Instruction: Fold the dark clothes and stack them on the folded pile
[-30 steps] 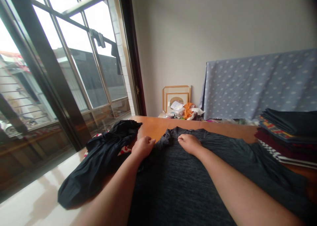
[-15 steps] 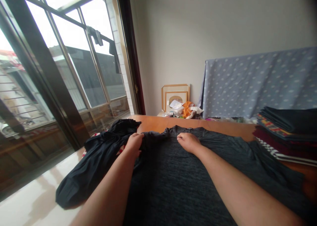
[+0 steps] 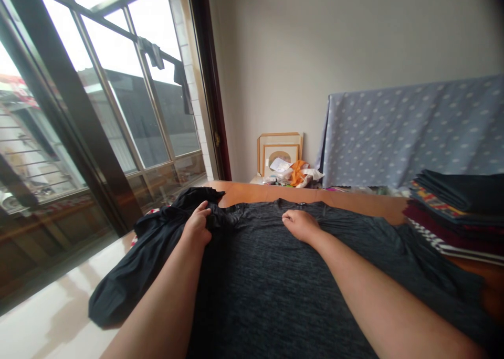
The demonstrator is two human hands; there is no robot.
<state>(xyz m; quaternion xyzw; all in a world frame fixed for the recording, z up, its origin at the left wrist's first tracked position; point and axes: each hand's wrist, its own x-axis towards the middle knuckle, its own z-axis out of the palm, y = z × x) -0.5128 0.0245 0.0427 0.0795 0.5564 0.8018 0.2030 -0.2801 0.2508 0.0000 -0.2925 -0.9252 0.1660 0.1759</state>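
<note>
A dark grey heathered t-shirt (image 3: 275,285) lies spread flat on the wooden table (image 3: 252,192), its collar toward the far edge. My left hand (image 3: 197,225) pinches the shirt's left sleeve at the table's left side, fingers closed on the fabric. My right hand (image 3: 301,225) rests just below the collar, fingers curled and pressing the cloth down. A crumpled black garment (image 3: 153,254) hangs off the table's left edge, right beside my left hand.
A stack of folded clothes (image 3: 457,212) stands at the right of the table. Behind it a blue dotted cloth (image 3: 409,133) covers something. Picture frames (image 3: 280,151) and paper clutter (image 3: 295,175) sit against the far wall. A large window (image 3: 98,102) fills the left.
My left hand has pulled the bunched sleeve outward to the left, flattening the shirt's shoulder. My right hand has stayed near the collar.
</note>
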